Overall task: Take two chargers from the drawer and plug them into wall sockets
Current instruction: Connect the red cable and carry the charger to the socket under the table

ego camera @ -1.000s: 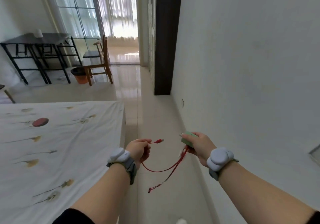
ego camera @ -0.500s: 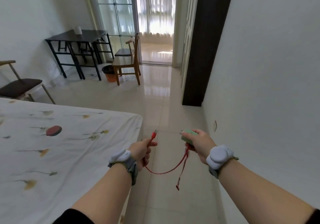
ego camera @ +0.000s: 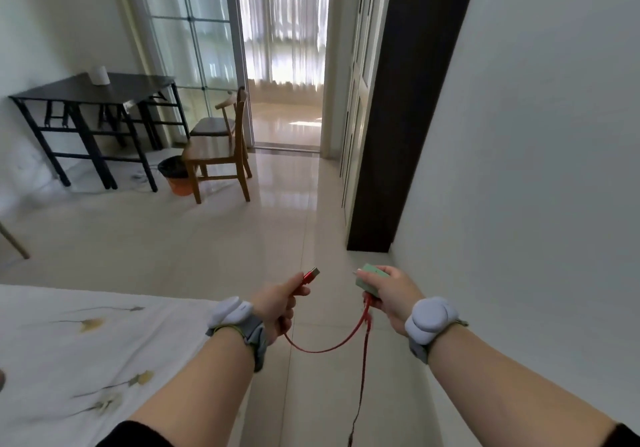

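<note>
I observe a white wall (ego camera: 540,135) along the right side and a pale tiled floor (ego camera: 214,252) running ahead to a doorway with curtains. A bed with a white flower-print cover (ego camera: 69,349) fills the lower left. A black table (ego camera: 93,100) stands against the far left wall, a wooden chair (ego camera: 221,145) beside it, and an orange bin (ego camera: 176,175) between the two on the floor. A dark wardrobe side panel (ego camera: 398,117) stands at the right, ahead of me.

Both forearms reach forward, each wrist carrying a grey band with a white puck. My right hand (ego camera: 393,294) is closed around a green charger block (ego camera: 370,278), held above the floor near the wall. My left hand (ego camera: 277,306) pinches a red cable (ego camera: 325,348) just behind its USB plug (ego camera: 311,273), which points up and forward. The cable sags in a loop between the hands; a second length hangs below the right hand towards the floor. The plug and block are apart.
</note>
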`<state>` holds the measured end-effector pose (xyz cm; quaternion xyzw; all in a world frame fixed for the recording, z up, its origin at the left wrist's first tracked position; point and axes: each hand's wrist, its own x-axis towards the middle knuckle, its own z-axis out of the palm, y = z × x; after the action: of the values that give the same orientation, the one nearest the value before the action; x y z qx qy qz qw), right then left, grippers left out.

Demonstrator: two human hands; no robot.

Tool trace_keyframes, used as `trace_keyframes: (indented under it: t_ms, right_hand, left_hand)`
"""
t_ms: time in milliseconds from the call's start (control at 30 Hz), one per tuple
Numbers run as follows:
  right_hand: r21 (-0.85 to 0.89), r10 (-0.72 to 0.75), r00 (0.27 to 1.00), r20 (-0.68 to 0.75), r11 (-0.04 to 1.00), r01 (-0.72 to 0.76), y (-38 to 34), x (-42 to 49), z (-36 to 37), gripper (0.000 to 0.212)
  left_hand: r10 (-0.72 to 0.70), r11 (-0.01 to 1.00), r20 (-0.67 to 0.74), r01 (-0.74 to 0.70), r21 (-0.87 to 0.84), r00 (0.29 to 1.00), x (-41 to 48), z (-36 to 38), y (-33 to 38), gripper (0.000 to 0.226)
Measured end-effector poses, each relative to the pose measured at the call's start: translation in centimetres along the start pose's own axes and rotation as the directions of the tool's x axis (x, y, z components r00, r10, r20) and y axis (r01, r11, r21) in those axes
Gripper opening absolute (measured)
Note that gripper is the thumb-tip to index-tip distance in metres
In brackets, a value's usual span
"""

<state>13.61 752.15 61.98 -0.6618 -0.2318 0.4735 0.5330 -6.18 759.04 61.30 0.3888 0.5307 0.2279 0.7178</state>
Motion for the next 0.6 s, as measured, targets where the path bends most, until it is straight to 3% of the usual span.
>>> trace_keyframes:
  t_ms: [200, 433, 600]
  right_hand:
    - [0.044, -0.006, 0.998, 0.057, 0.999, 0.004, -5.4, 15.1, -0.1, 0.043]
    - [0.009, 0.042, 0.967, 0.251, 0.999, -0.046, -12.1, 29.5, 3.0, 0.026]
    - [-0.070, 0.053, 0.933, 0.356, 0.997, -0.030, -17.2, 39.1, 9.3, 0.014]
  left_hand:
    - [0.010, 0.999, -0.024, -0.011, -0.035, 1.000, 14.1, 3.3, 8.2, 0.028]
    - [0.042, 0.978, -0.211, -0.083, -0.190, 0.977, 24.5, 4.1, 16.6, 0.021]
    - [0.045, 0.947, -0.325, -0.144, -0.287, 0.945, 30.0, 0.7, 22.3, 0.018]
